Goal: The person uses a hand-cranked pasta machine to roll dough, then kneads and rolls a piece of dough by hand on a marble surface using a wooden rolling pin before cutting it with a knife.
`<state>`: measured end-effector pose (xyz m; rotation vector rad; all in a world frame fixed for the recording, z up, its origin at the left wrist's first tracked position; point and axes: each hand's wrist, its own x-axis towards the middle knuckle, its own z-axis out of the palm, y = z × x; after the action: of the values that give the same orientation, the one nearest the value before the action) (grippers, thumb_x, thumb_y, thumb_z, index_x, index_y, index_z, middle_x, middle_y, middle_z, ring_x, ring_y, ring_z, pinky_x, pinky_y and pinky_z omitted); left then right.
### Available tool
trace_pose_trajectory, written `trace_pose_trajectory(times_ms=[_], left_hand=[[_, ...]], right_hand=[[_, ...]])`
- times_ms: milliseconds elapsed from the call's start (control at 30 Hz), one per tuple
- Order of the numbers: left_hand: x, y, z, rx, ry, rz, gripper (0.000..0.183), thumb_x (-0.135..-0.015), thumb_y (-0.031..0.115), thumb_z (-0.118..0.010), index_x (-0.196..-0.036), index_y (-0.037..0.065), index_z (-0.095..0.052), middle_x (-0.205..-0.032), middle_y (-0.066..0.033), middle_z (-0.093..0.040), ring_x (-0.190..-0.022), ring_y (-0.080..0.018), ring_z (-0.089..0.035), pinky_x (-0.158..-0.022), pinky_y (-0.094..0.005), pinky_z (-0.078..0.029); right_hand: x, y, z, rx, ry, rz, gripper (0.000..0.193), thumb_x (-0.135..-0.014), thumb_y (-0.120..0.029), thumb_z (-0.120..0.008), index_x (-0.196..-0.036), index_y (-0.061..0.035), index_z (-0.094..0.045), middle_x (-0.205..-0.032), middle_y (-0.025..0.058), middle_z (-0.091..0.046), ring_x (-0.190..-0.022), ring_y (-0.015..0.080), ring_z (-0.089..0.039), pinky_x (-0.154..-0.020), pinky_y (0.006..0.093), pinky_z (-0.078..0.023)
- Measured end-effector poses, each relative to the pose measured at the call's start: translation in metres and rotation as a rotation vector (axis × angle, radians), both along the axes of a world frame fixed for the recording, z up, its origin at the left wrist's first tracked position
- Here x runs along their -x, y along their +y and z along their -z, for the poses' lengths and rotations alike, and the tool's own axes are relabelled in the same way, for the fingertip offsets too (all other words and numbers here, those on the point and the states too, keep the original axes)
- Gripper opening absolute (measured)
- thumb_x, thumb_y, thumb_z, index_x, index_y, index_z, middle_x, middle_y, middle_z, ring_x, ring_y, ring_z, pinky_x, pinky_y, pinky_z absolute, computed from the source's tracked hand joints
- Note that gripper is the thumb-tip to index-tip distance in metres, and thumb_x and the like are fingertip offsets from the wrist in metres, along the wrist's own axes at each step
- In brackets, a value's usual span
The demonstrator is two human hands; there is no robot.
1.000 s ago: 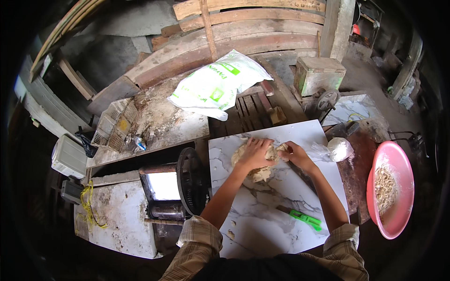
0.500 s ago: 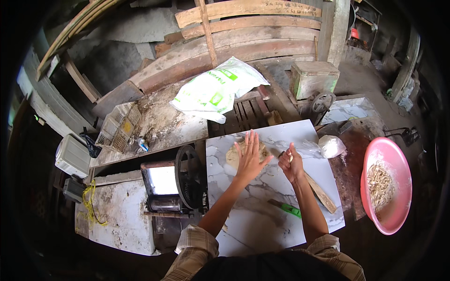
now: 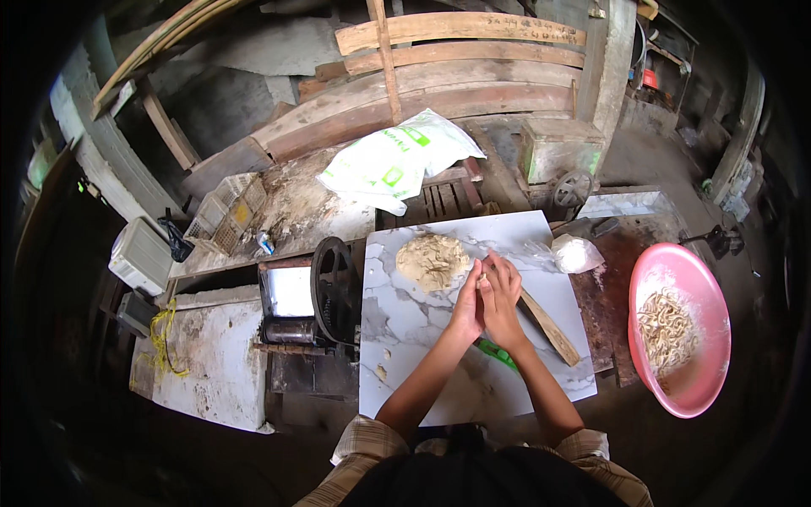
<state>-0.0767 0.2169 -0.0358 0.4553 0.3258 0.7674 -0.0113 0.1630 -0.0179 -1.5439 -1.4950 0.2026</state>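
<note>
Over the marbled white board [image 3: 397,338], my left hand [image 3: 467,311] and my right hand [image 3: 504,297] are pressed together, fingers closed. A small pale piece of dough [image 3: 483,281] shows between them, mostly hidden by the fingers. Just beyond and to the left lies a flattened round of dough [image 3: 431,262] with a rough, lumpy top; neither hand touches it. Beneath my wrists a green-handled tool [image 3: 498,353] is partly covered by my forearms. To the right of my right hand, a flat wooden stick [image 3: 553,331] rests slantwise on the board.
A pink basin [image 3: 719,338] with floury dough strips stands at the right. A clear bag of white powder [image 3: 576,253] sits at the board's right edge. Left of the board is a roller machine with a dark wheel [image 3: 333,287]. A white-and-green sack [image 3: 380,165] lies behind.
My left hand has lifted off the round of dough and moved right to meet my right hand. The right hand has come slightly left and nearer. The whole view has shifted a little.
</note>
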Motion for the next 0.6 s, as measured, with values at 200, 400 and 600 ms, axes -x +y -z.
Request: trace_pose_trajectory(times_ms=[200,400,600], left_hand=[[0.004,-0.02,-0.009,-0.103,0.331,-0.271,0.038,-0.093,0.044,-0.05,-0.084,0.008,-0.057,-0.066,-0.0005,-0.053,-0.053,-0.0079,-0.046,-0.043,-0.0197,-0.035],[0.018,-0.041,-0.011,-0.111,0.243,-0.387,0.043,-0.096,0.044,-0.042,-0.068,0.012,-0.04,-0.051,0.0005,-0.038,-0.045,-0.0078,-0.035,-0.041,-0.022,-0.026],[0.038,-0.055,0.025,-1.068,1.214,-0.589,0.028,-0.094,0.022,-0.042,-0.097,-0.001,-0.056,-0.084,-0.0185,-0.059,-0.081,-0.0386,-0.057,-0.07,-0.0515,-0.042]], right_hand=[[-0.015,-0.032,-0.021,-0.104,0.038,0.077,0.04,-0.098,-0.026,-0.033,-0.129,-0.0091,-0.052,-0.145,0.0163,-0.027,-0.132,0.0344,-0.019,-0.108,0.0439,-0.015],[-0.038,-0.034,-0.003,-0.082,0.477,-0.141,0.05,-0.098,-0.041,-0.035,-0.13,-0.0055,-0.049,-0.136,0.0123,-0.04,-0.124,0.0288,-0.036,-0.105,0.0395,-0.026],[0.017,-0.034,0.015,0.48,1.546,-0.468,0.079,-0.085,-0.066,-0.042,-0.137,-0.0068,-0.036,-0.126,0.011,-0.049,-0.119,0.0245,-0.046,-0.095,0.0375,-0.039]])
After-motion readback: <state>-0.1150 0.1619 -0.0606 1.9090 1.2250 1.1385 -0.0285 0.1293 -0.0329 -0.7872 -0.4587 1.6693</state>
